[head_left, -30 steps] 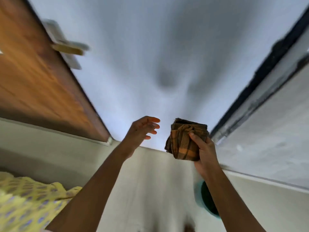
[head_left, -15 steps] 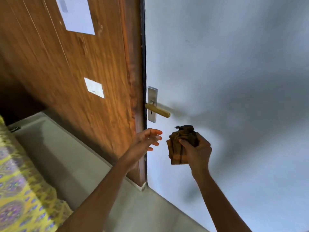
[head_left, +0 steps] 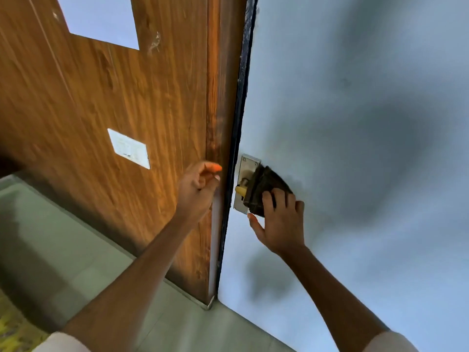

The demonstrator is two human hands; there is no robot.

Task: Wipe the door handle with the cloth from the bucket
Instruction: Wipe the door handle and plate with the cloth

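Observation:
A brass door handle [head_left: 240,190] on a silver backplate [head_left: 246,168] sits on the pale blue door [head_left: 355,123]; only its inner stub shows. A folded dark brown checked cloth [head_left: 264,186] covers the rest of the lever. My right hand [head_left: 279,219] presses the cloth onto the handle, fingers on top, thumb spread below. My left hand [head_left: 199,189] hovers loosely curled by the wooden panel's edge, left of the handle, holding nothing. The bucket is out of view.
A wood-grain panel [head_left: 114,102] with a white sticker [head_left: 129,148] and a pale sheet [head_left: 101,19] fills the left. A dark strip [head_left: 241,97] divides it from the door. Grey floor [head_left: 63,245] lies below, yellow patterned fabric [head_left: 10,326] at bottom left.
My right hand has carried the cloth up from below the handle and laid it over the lever. My left hand rose along the panel edge and curled. The view moved closer.

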